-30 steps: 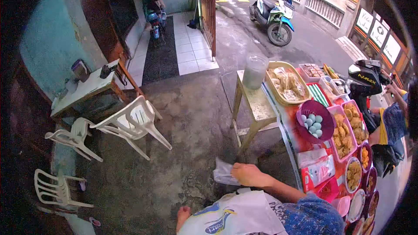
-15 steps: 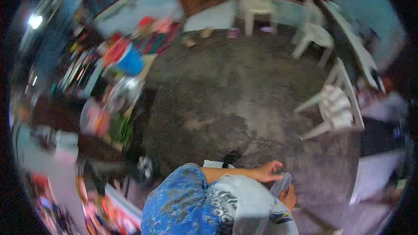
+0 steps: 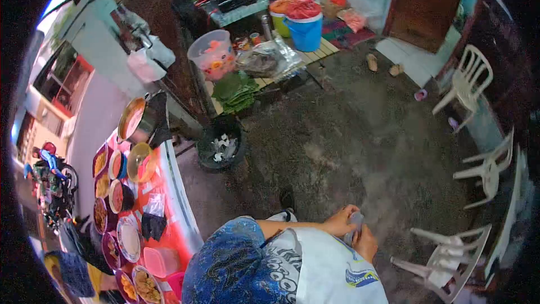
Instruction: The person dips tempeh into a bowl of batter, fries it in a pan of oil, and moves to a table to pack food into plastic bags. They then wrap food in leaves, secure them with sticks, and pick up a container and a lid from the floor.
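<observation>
Both hands are together low in the view, right of the blue patterned clothing and beside a white printed cloth. My left hand is closed round the upper part of a small clear plastic bag. My right hand has its fingers bent against the lower right side of the same bag. What the bag contains, if anything, is too small to tell.
A red-and-white table at the left holds dishes of food and a pot. Beside it is a black bin. A low slatted platform bears a blue bucket and leaves. White chairs line the right. People with a motorcycle are far left.
The view has swung left, bringing the food table and the motorcycle into sight. My left hand has moved from beside the bag to close on it.
</observation>
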